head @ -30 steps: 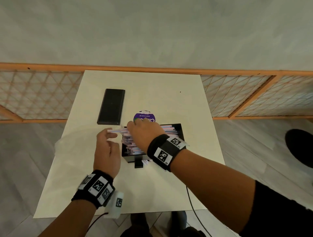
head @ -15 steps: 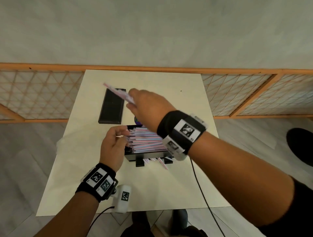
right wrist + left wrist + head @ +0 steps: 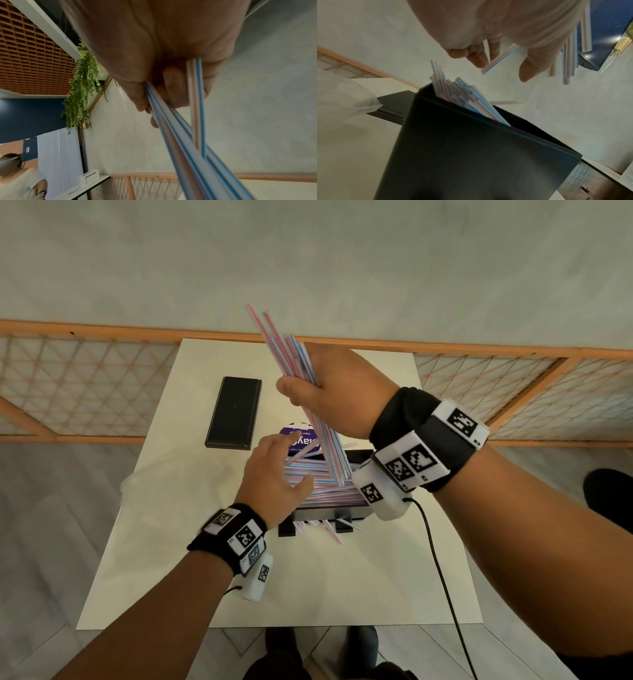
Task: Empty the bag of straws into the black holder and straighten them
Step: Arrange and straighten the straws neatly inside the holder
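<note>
On the table stands the black holder (image 3: pixel 356 510), full of striped straws (image 3: pixel 318 486) that lie flat in it. My right hand (image 3: pixel 310 392) grips a bundle of straws (image 3: pixel 291 354), held steeply tilted above the holder with its lower ends over the pile. The right wrist view shows its fingers curled round the bundle (image 3: pixel 181 136). My left hand (image 3: pixel 291 462) hovers over the left end of the pile, fingers relaxed and holding nothing. In the left wrist view my left hand (image 3: pixel 505 63) is above the holder (image 3: pixel 471 155). The clear empty bag (image 3: pixel 147 474) lies at the table's left edge.
A flat black lid (image 3: pixel 234 412) lies at the back left of the table. A round purple label (image 3: pixel 301 438) sits just behind the holder. A few straws (image 3: pixel 334 532) stick out under the holder's front. A wooden lattice rail (image 3: pixel 85 385) runs behind the table.
My right hand has lifted a bundle of straws out of the holder and tipped it steeply upward. My left hand has moved from the pile's left end to above it, fingers loosened.
</note>
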### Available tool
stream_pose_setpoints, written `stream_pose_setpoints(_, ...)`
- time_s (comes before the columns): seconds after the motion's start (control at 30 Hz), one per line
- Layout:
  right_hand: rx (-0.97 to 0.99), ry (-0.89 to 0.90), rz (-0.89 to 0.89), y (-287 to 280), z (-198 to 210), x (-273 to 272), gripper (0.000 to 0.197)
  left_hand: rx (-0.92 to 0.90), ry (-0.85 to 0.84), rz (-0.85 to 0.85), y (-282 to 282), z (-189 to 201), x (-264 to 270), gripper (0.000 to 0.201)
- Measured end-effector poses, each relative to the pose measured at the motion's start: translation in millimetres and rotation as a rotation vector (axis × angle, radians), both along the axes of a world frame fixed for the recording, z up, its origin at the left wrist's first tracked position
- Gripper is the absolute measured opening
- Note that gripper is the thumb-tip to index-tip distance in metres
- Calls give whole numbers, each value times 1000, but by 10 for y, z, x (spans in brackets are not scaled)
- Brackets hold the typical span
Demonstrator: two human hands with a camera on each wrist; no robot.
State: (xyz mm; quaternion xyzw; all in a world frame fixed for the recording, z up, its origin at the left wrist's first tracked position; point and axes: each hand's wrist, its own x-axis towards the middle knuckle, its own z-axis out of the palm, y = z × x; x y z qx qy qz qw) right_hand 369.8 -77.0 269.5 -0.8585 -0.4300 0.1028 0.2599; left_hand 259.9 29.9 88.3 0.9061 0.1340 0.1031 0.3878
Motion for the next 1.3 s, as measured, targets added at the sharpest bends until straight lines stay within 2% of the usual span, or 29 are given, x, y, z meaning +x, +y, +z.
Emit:
stream_pose_setpoints(0.2, 79, 71, -52, -25, -41, 29, 32, 144, 63, -9, -30, 20, 114, 64)
stream_pose_setpoints(0.33, 155, 93, -62, -74, 2, 91, 31, 116, 74, -23, 4, 11, 142, 53)
stream_pose_setpoints(0.43, 172, 92, -90, -131, 0, 168, 28, 67, 31, -108, 9, -3, 164, 26)
stream_pose_setpoints(0.5, 180, 94, -104, -169, -16, 216, 27, 87, 31, -138, 25, -47, 151, 20)
stream_pose_setpoints(0.6, 191, 39, -130, -250, 43, 289, 31, 310, 66, -133, 115, -102, 103, 20)
stream_pose_setpoints(0.7, 228, -19, -154, -329, 190, 354, 29, 554, 183, -149, 239, -124, 42, 23)
stream_pose_setpoints(0.77, 221, -43, -143, -338, 236, 364, 28, 632, 244, -145, 273, -114, 22, 28)
stream_pose_setpoints(0.83, 130, -65, -105, -302, 174, 303, 26, 675, 243, -145, 240, -110, 30, 31)
stream_pose_setpoints(0.97, -179, -59, 51, -72, -256, -5, 22, 569, 147, -101, 113, -74, 37, 42)
stream_pose_setpoints(1.07, -364, -60, 109, 100, -709, -199, 19, 478, 116, -54, 129, -63, -41, 38)
stream_pose_setpoints(1.2, -477, -185, 123, 176, -1201, -289, 16, 413, 110, 88, 376, -155, -252, 41)
stream_pose_setpoints(1.3, -535, -165, 131, 187, -1414, -306, 25, 238, 96, 207, 588, -207, -439, 46)
